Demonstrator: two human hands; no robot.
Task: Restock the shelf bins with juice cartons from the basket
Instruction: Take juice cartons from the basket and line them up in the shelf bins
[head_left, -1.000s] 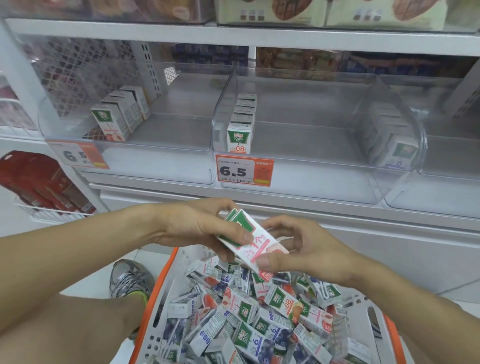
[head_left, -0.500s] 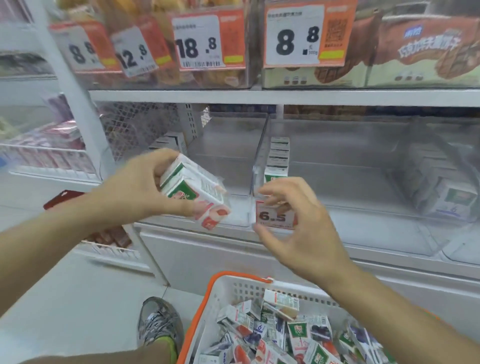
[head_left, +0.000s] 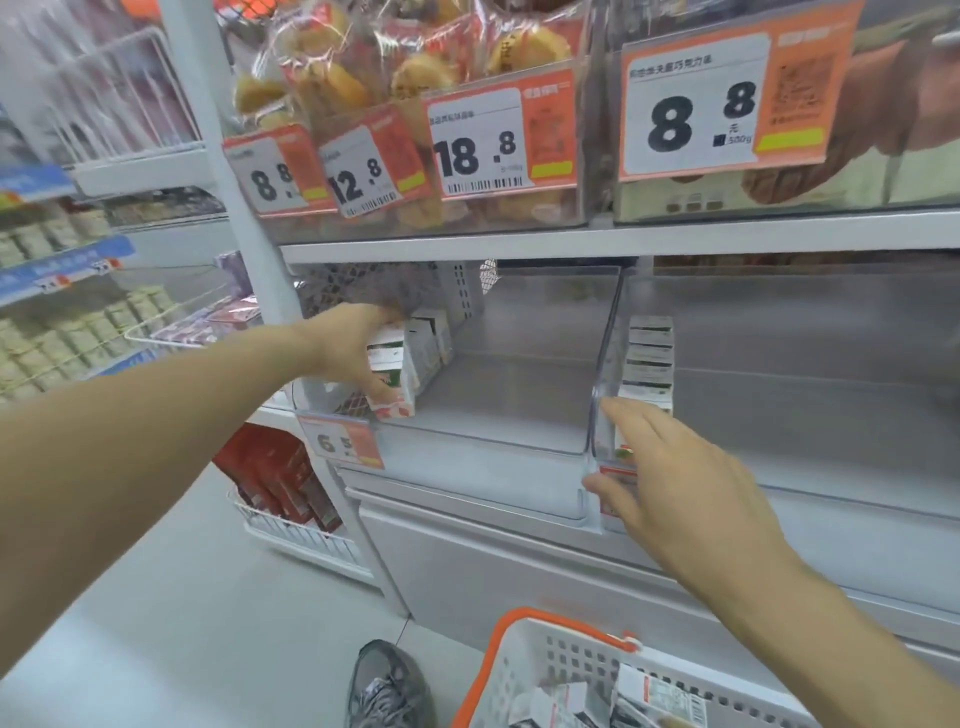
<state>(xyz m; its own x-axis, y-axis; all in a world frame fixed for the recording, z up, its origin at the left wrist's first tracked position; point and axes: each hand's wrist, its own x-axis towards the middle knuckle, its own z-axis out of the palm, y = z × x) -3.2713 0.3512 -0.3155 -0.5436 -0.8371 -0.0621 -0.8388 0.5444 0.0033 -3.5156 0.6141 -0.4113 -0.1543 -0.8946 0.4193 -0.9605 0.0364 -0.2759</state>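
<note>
My left hand (head_left: 353, 353) reaches into the left clear shelf bin (head_left: 498, 441) and grips a juice carton (head_left: 392, 384), white with green and a pink base, at the front of a short row of like cartons (head_left: 431, 340). My right hand (head_left: 675, 488) hovers with relaxed, spread fingers and holds nothing; it is in front of the divider between the left bin and the middle bin, where another row of cartons (head_left: 649, 358) stands. The white basket with an orange rim (head_left: 524, 654) sits at the bottom, with several cartons (head_left: 660, 696) in it.
Orange price tags (head_left: 498, 140) and bagged pastries fill the shelf above. A tag reading 6.5 (head_left: 340, 441) hangs on the left bin's front. Red packs (head_left: 280, 478) sit in a low wire rack at left. My shoe (head_left: 389, 686) is beside the basket.
My left hand has carried the carton up and forward from in front of the shelf into the left bin. My right hand has dropped a little toward the bin divider. The view has tilted upward.
</note>
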